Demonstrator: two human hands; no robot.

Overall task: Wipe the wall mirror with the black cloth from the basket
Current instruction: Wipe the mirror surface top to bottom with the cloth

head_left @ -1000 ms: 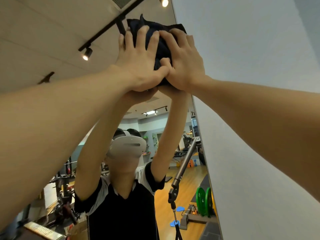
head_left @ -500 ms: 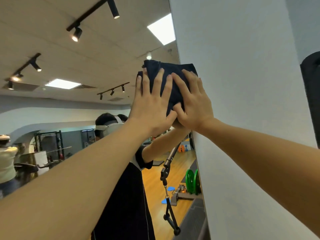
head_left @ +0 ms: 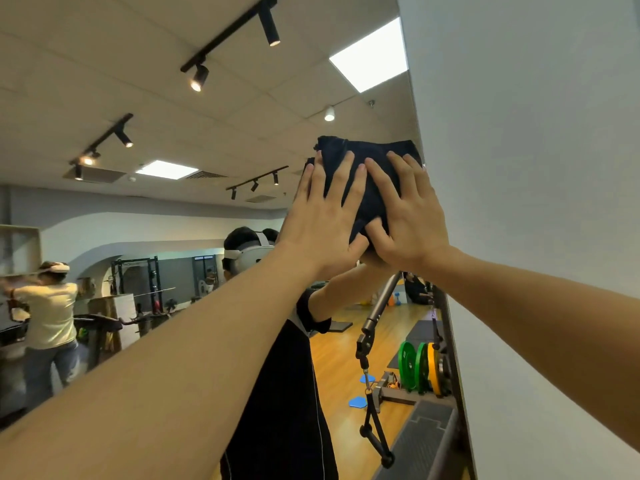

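Note:
The wall mirror [head_left: 145,98] fills the left and middle of the head view, and its right edge runs down beside the white wall. A folded black cloth [head_left: 367,168] lies flat against the glass close to that right edge. My left hand [head_left: 325,220] presses on the cloth's left part with fingers spread. My right hand [head_left: 408,216] presses on its right part, thumb tucked under the cloth's lower edge. Both arms reach up and forward. The basket is not in view.
A white wall [head_left: 536,168] stands right of the mirror. The glass reflects me with a headset, another person [head_left: 52,306] at the left, gym racks, a cable handle [head_left: 375,427] and green and yellow weight plates [head_left: 419,368] on a wooden floor.
Both hands have slid the cloth down the mirror along its right edge. The view has tilted down with them, so more of the reflected room shows.

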